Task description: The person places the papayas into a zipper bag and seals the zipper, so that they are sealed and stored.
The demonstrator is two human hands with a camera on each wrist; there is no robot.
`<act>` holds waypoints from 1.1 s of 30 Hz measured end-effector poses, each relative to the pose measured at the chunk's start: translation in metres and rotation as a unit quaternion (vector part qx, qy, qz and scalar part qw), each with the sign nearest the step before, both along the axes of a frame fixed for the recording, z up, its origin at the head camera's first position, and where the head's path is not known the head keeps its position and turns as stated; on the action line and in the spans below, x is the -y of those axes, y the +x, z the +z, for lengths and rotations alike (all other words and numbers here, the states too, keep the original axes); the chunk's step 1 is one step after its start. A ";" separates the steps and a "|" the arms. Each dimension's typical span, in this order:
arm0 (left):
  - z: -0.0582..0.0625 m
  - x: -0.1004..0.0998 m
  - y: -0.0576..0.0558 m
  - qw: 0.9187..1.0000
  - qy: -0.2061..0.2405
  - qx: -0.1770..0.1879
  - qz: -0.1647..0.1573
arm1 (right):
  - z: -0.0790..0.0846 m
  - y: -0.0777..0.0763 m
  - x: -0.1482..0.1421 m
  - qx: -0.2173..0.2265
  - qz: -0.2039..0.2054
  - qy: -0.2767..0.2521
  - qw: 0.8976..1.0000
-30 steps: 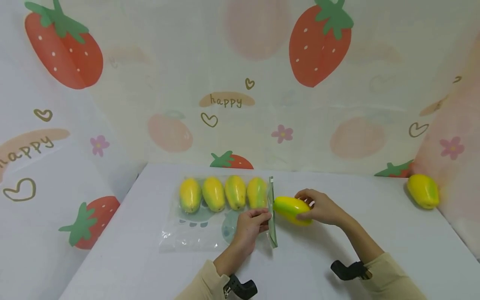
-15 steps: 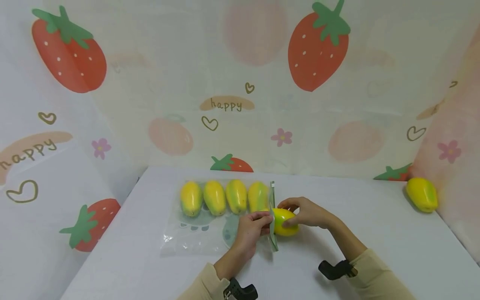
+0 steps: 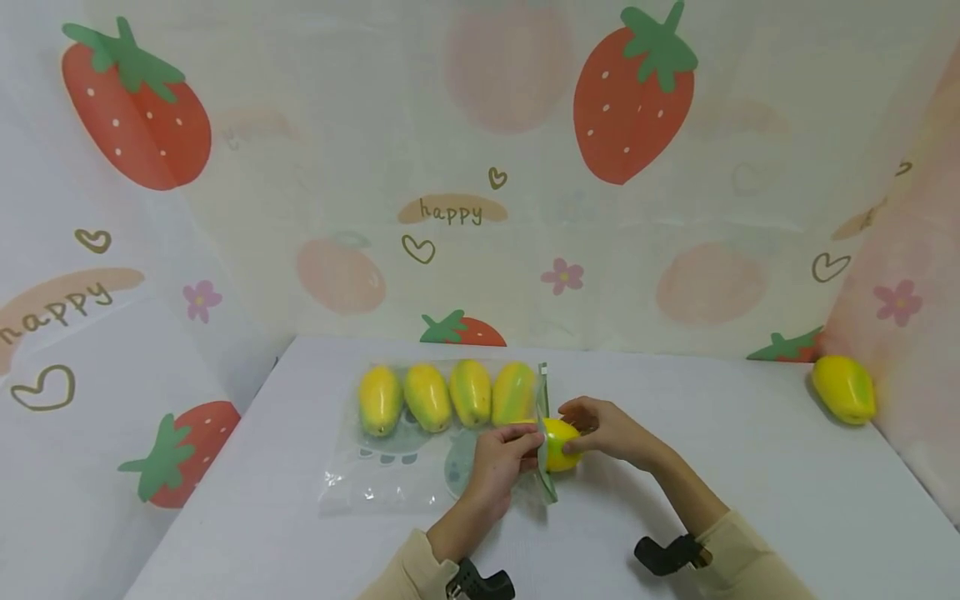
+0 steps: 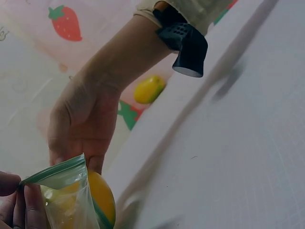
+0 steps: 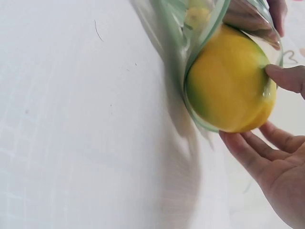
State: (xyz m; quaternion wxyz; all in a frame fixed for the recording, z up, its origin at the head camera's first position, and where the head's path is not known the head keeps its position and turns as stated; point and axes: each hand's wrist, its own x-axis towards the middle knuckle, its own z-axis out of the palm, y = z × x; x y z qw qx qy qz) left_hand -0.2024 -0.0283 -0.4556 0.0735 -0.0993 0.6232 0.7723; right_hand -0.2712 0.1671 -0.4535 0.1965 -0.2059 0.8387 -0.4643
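A clear zip bag (image 3: pixel 367 487) with a green zip edge lies flat, its mouth facing right. Several yellow-green papayas (image 3: pixel 470 393) sit in a row inside it. My left hand (image 3: pixel 497 467) pinches the upper side of the mouth between thumb and fingers, lifting it. With thumb on one side and fingers on the other, my right hand (image 3: pixel 611 429) grips another papaya (image 5: pixel 233 81). That papaya is partly inside the mouth; its rounded end sticks out past the green edge (image 4: pixel 62 169). In the left wrist view, plastic covers much of it.
One more papaya (image 3: pixel 843 389) lies at the white table's (image 3: pixel 750 467) far right corner, close to the side wall. A strawberry-printed backdrop (image 3: pixel 600 317) rises behind the table and along both sides. Both wrists carry black cameras (image 3: pixel 667 554).
My right hand has moved left, pushing the papaya from outside the bag's mouth to mostly within it. My left hand keeps its pinch on the bag's edge.
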 end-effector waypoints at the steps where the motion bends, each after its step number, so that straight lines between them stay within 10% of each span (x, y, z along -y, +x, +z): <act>1: 0.000 0.000 0.000 1.000 0.001 0.001 0.000 | -0.001 0.001 -0.001 0.009 0.000 -0.007 1.000; 21: 0.005 0.001 -0.003 1.000 0.011 0.003 0.007 | -0.014 0.007 0.016 0.087 -0.073 -0.112 0.987; 33: 0.009 0.000 -0.004 1.000 0.017 -0.007 0.006 | -0.024 0.014 0.019 0.103 -0.024 -0.144 0.984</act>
